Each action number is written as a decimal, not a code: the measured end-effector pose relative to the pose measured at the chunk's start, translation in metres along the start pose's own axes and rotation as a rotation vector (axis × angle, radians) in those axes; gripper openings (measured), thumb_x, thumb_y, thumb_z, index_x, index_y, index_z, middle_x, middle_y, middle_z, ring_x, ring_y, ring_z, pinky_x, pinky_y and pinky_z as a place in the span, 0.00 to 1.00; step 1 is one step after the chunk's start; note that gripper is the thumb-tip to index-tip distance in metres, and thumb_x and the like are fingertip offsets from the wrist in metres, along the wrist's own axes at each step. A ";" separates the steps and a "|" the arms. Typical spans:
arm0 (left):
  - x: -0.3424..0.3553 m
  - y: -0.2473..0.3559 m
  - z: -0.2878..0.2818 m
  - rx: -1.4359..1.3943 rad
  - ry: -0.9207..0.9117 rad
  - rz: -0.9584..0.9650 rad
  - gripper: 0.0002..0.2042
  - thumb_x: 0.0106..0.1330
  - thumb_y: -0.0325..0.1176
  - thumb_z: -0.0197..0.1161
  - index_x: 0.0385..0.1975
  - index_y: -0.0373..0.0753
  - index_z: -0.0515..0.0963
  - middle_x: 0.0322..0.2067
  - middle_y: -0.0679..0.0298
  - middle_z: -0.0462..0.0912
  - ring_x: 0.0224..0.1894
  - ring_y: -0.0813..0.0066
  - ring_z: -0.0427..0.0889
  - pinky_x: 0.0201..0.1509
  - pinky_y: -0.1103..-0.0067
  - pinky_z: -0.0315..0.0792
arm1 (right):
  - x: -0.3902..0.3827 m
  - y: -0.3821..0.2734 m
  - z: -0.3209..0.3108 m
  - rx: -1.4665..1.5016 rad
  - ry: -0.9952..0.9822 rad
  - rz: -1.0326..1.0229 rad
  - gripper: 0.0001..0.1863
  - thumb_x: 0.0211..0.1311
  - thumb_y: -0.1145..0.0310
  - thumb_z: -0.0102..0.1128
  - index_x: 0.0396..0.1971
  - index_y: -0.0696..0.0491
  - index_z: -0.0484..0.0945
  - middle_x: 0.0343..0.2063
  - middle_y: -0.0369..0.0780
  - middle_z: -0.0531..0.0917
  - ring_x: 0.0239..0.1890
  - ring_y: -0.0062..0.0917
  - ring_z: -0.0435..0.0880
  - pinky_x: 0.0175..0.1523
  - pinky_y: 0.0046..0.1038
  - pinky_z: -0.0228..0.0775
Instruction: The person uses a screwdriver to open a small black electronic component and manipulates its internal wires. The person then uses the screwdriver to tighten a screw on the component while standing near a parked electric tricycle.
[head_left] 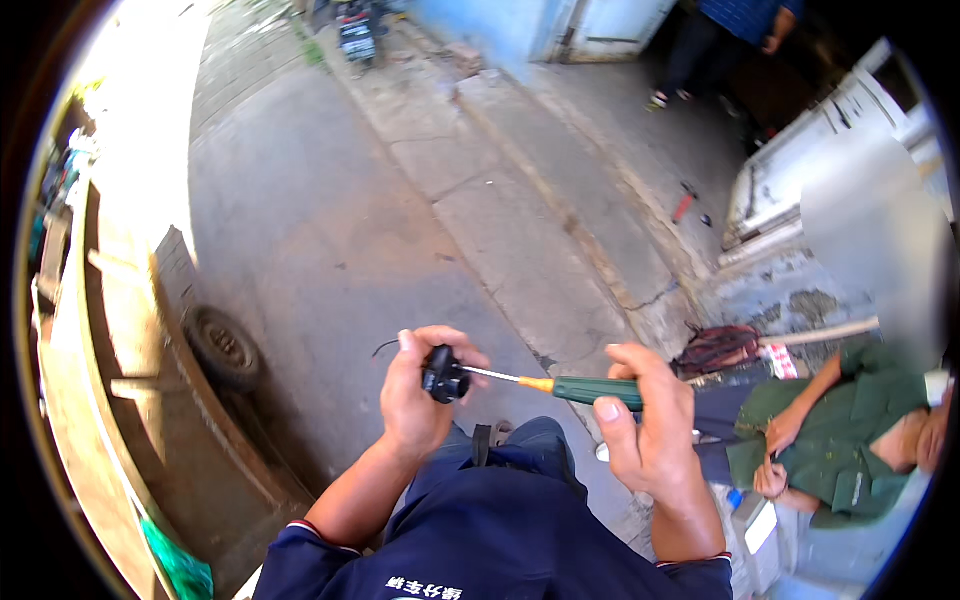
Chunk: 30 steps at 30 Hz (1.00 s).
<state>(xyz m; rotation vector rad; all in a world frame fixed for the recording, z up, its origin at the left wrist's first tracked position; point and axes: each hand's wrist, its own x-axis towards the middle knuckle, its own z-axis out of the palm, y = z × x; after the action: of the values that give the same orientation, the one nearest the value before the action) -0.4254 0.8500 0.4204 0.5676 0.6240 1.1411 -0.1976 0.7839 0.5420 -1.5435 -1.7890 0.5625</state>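
Observation:
My left hand [408, 402] is closed around a small black rounded part [440, 376], and a thin dark wire sticks out to the left of the fingers. What exactly this part is, I cannot make out. In my right hand [652, 430] is a screwdriver [585, 390] with a green handle and a yellow collar, held near the butt by thumb and fingers. Its thin metal shaft points left, and the tip meets the right side of the black part or lies just in front of it. Both hands are in the air before my body.
A wooden cart [190, 400] with a rubber wheel [222, 345] stands at the left. Close on the right sits a person in a green shirt [830, 430]; another person [735, 20] stands in the doorway. A red-handled tool [684, 207] lies on the concrete by a white door [800, 160].

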 end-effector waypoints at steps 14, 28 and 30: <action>0.147 -0.093 0.142 0.129 -0.108 -0.242 0.27 0.76 0.61 0.48 0.48 0.39 0.78 0.36 0.58 0.85 0.33 0.69 0.80 0.32 0.76 0.73 | 0.007 0.115 -0.118 -0.055 0.264 0.281 0.17 0.69 0.68 0.59 0.52 0.59 0.67 0.44 0.51 0.78 0.44 0.51 0.80 0.45 0.46 0.73; 0.285 -0.131 0.242 0.259 -0.392 -0.456 0.30 0.76 0.62 0.48 0.46 0.36 0.77 0.37 0.58 0.85 0.36 0.65 0.81 0.37 0.74 0.73 | 0.065 0.175 -0.184 -0.043 0.412 0.506 0.19 0.69 0.65 0.60 0.52 0.58 0.68 0.46 0.51 0.78 0.47 0.50 0.79 0.45 0.47 0.70; 0.307 -0.133 0.248 0.256 -0.441 -0.528 0.30 0.76 0.62 0.49 0.46 0.36 0.78 0.36 0.58 0.85 0.36 0.65 0.81 0.37 0.74 0.73 | 0.080 0.173 -0.187 -0.017 0.385 0.670 0.19 0.69 0.64 0.60 0.53 0.58 0.69 0.46 0.51 0.78 0.46 0.49 0.79 0.44 0.47 0.71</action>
<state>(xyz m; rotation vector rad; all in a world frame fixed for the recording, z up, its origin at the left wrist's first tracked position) -0.0765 1.0745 0.4519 0.7880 0.4946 0.4207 0.0533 0.8738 0.5596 -2.0994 -0.9742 0.5046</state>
